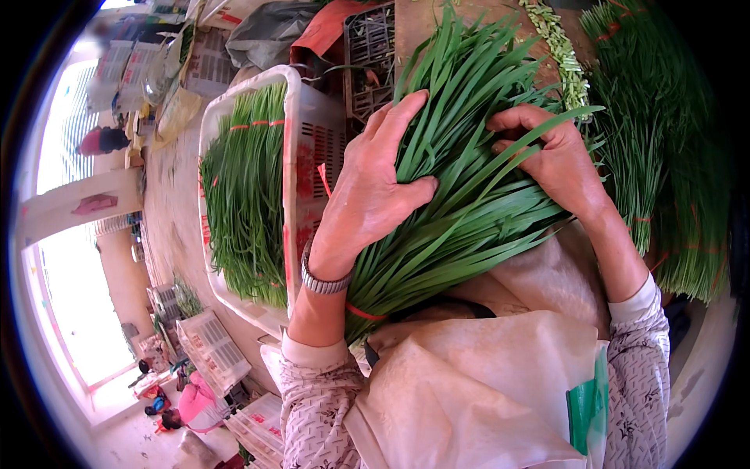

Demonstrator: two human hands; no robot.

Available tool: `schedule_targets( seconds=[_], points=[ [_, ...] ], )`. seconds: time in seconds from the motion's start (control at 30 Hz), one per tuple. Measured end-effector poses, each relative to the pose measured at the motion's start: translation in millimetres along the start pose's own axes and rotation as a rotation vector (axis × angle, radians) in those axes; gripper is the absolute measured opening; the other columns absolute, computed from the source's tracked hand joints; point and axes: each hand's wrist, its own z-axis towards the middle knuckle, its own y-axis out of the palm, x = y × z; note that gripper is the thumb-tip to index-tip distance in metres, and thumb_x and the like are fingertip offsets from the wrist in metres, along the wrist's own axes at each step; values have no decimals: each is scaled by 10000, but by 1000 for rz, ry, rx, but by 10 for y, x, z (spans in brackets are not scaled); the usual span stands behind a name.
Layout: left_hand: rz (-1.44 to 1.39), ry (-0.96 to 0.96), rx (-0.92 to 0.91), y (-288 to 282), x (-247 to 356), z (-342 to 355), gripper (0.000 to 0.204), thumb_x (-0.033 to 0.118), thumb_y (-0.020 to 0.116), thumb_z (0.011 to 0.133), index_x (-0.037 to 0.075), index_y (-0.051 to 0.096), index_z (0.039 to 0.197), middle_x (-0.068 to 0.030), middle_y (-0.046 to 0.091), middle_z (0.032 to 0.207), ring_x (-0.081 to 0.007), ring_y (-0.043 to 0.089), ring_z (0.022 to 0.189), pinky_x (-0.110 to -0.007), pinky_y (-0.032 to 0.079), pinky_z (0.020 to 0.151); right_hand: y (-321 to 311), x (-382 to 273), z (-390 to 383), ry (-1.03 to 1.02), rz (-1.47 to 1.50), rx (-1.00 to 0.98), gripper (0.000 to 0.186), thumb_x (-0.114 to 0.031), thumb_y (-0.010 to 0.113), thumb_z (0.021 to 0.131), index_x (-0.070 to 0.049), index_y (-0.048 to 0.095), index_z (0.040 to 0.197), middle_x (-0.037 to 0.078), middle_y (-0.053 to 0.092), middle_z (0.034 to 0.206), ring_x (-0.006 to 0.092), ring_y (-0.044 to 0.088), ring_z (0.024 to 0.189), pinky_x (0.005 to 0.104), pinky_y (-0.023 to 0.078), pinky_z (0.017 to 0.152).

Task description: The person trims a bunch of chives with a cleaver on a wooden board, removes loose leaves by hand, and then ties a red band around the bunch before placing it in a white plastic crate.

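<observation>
Long green garlic chives (469, 102) lie in a loose heap before me, with more leaves fanned across my lap. My left hand (371, 180), a metal band at its wrist, rests on the heap's left side. Its fingers are stretched out and its thumb stands apart. My right hand (551, 152) bends over the heap's right side, thumb and fingers closed around a long chive leaf (558, 121). A red band (365, 313) circles the lower end of the chives at my lap.
Left of me stands a white plastic crate (293, 117) of banded chives (246, 187). Tied chive bundles (637, 141) lie at right, beside cut stem pieces (564, 55). A dark crate (369, 59) is behind. A person in pink (199, 402) is far left.
</observation>
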Motion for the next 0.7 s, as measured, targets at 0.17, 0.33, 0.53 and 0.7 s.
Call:
schedule_targets(
  seconds=[0.17,0.33,0.53,0.7],
  points=[
    [41,20,5,-1,-14,-7,826,-5,700,658,6,403,1428,-170,490,1383,-276,456,1305,-363,316,1114,26,-37,29,-40,-25,5,210,-10,712,777,30,666,979,43,664,904,125,626,874,275,495,791],
    [109,28,22,14,-11,10,803,24,694,652,19,415,1405,-205,501,1340,-362,473,1250,-403,349,1070,17,-64,24,-263,-303,-9,175,7,697,735,14,649,903,130,635,837,273,640,765,341,504,730],
    [138,12,14,-5,-32,-56,808,46,684,664,63,401,1420,-227,474,1369,-418,442,1257,-448,341,1073,-20,107,108,-464,-811,204,120,-55,645,762,-54,532,803,140,557,713,346,627,724,428,511,608],
    [176,6,-5,102,21,30,840,56,705,657,70,391,1437,-230,463,1385,-427,420,1272,-446,329,1087,-1356,499,139,-286,-1181,711,342,34,509,804,-14,552,1140,196,635,992,402,608,936,456,489,856]
  ],
)
